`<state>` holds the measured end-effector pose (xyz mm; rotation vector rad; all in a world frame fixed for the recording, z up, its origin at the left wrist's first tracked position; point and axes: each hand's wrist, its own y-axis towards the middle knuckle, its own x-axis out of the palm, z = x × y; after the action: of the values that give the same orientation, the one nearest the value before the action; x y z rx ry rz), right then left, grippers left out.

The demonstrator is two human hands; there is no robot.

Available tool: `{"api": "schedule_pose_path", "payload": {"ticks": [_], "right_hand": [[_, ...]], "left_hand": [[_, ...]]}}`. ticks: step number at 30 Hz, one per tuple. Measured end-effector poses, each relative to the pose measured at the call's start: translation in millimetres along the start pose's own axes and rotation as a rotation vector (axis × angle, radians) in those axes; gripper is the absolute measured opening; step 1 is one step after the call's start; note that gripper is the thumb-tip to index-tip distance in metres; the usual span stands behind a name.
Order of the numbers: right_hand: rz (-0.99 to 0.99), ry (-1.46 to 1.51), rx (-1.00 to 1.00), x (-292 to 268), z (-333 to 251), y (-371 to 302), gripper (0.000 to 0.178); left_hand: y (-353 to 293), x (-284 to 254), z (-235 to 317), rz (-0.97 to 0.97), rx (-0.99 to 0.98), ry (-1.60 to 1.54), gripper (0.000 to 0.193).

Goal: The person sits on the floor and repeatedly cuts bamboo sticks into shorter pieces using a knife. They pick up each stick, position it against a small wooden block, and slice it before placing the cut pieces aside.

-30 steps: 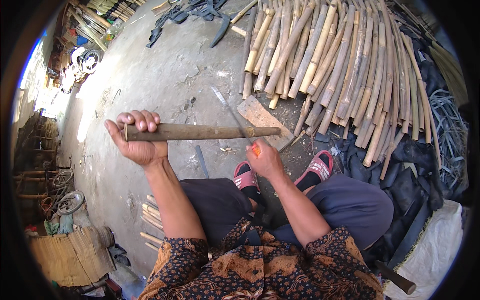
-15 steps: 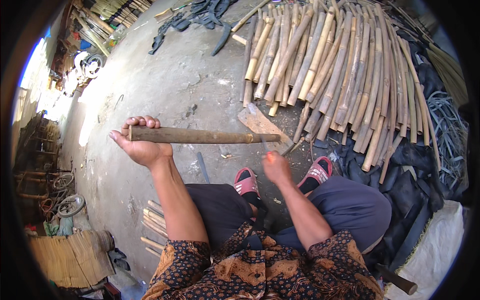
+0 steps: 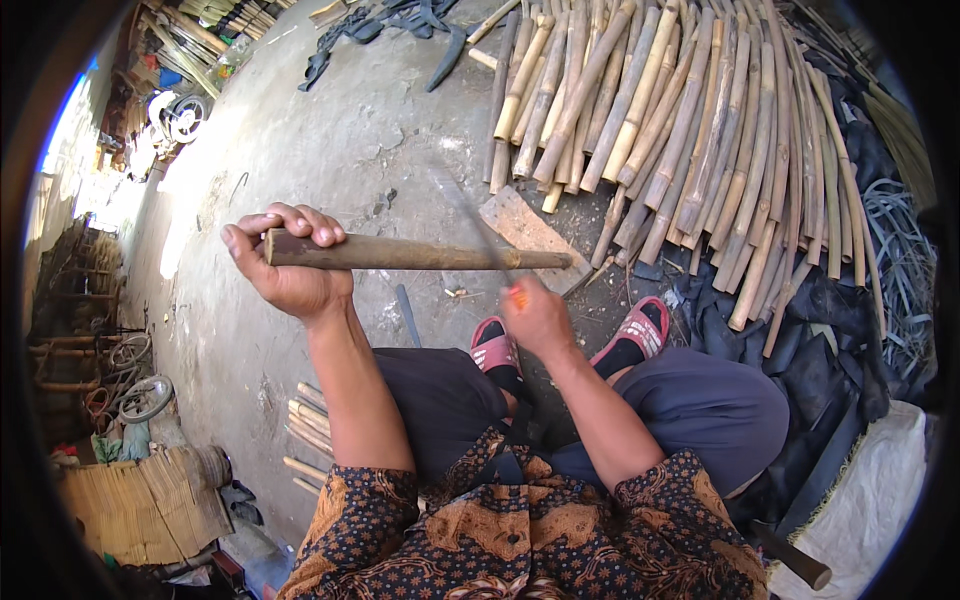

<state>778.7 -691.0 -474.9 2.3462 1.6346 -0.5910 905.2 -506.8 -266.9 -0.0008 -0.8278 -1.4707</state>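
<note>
My left hand [image 3: 292, 262] is wrapped round the thick end of a brown bamboo pole [image 3: 420, 257], its fingers curled over the top. The pole lies nearly level across in front of me, and its thinner right end overlaps a worn wooden board [image 3: 535, 232] on the floor. In my closed right hand [image 3: 540, 318], just below the pole, is a knife with an orange-red handle [image 3: 518, 297]. Its long blade [image 3: 462, 205] is smeared by motion and slants up and left across the pole. Whether the edge touches the bamboo I cannot tell.
A large heap of cut bamboo poles [image 3: 680, 130] fills the far right. Dark sheets [image 3: 800, 350] and a white sack [image 3: 880, 490] lie at the right. A dark flat strip [image 3: 407, 315] rests on the concrete floor. Several short bamboo pieces [image 3: 310, 425] are beside my left leg.
The knife has swung left along the pole from near its thin end, and its blade now points up and left. My right hand shifted slightly left. My left hand still grips the pole.
</note>
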Motion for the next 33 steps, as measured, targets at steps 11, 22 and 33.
{"api": "schedule_pose_path", "payload": {"ticks": [11, 22, 33], "right_hand": [[0.012, -0.138, 0.073, 1.4, 22.2, 1.1, 0.029], [0.025, -0.104, 0.273, 8.5, 81.0, -4.2, 0.029], [-0.009, 0.049, -0.179, 23.3, 24.5, -4.7, 0.029]], "left_hand": [[2.9, 5.7, 0.8, 0.054, -0.033, 0.022, 0.044], [15.2, 2.5, 0.8, 0.278, -0.143, 0.086, 0.053], [14.5, -17.6, 5.0, 0.084, -0.137, -0.067, 0.067]]}}
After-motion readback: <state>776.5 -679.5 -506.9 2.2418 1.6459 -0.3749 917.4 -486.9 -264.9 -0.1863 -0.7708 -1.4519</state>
